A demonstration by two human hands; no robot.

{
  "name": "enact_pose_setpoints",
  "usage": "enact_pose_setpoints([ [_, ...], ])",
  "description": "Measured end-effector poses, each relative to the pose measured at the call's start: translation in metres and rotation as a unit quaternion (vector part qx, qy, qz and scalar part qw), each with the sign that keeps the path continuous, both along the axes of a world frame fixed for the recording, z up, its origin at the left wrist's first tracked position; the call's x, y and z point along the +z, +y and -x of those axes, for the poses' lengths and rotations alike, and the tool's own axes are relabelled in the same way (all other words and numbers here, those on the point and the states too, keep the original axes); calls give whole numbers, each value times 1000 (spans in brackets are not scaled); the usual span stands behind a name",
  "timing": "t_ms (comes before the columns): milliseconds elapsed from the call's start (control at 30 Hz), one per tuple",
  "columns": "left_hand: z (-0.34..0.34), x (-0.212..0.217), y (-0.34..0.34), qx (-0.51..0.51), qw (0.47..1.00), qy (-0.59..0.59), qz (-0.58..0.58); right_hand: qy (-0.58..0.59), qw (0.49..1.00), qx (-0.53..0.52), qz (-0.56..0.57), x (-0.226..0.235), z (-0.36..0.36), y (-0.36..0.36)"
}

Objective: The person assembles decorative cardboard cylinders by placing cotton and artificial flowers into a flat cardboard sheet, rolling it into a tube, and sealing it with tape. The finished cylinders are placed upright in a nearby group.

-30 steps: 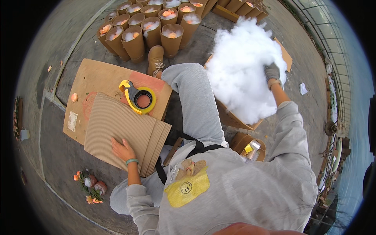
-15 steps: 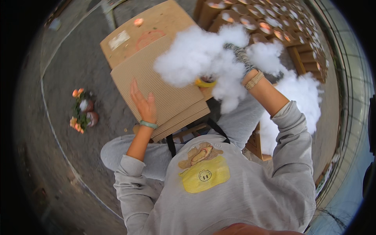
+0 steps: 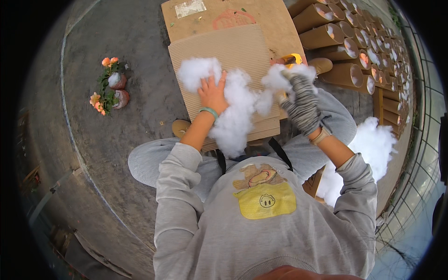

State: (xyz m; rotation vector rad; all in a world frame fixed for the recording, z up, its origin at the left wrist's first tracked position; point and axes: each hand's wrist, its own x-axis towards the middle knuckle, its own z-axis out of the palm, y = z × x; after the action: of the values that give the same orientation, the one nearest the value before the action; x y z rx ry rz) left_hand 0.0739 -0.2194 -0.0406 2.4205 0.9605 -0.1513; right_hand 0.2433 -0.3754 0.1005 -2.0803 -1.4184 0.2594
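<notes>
A large puff of white fibre stuffing (image 3: 235, 109) lies over the stacked corrugated cardboard sheets (image 3: 221, 44) in front of me. My bare left hand (image 3: 214, 95) rests on it with fingers spread, and the fluff bulges out around it. My right hand (image 3: 301, 105), in a grey knitted glove, is at the sheets' right edge. Its fingers are closed on a tuft of the stuffing (image 3: 276, 80), still joined to the larger puff by a thin bridge. Just beyond that hand is a yellow tape dispenser (image 3: 293, 59), partly hidden.
Under the sheets lies a large flat cardboard piece (image 3: 186, 23). Many brown cardboard tubes (image 3: 343, 74), several with white or orange bits in their ends, stand at the right. A box heaped with stuffing (image 3: 368, 144) sits by my right knee. Potted orange flowers (image 3: 109, 86) stand at the left.
The stuffing has come down onto the sheets from my right hand, which has moved nearer to me. My left hand has gone from hovering beside it to resting on it. The view has shifted.
</notes>
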Motion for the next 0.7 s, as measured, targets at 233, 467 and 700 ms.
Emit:
enact_pose_setpoints([
  [233, -34, 19, 40, -190, 966, -174, -32, -115, 977, -107, 145, -80, -93, -20],
  [467, -26, 74, 59, -184, 909, -371, -56, 108, 932, -346, 20, 9, -267, -256],
  [700, 23, 79, 1, -254, 902, -328, -120, -100, 613, -487, 614, 180, -239, -491],
])
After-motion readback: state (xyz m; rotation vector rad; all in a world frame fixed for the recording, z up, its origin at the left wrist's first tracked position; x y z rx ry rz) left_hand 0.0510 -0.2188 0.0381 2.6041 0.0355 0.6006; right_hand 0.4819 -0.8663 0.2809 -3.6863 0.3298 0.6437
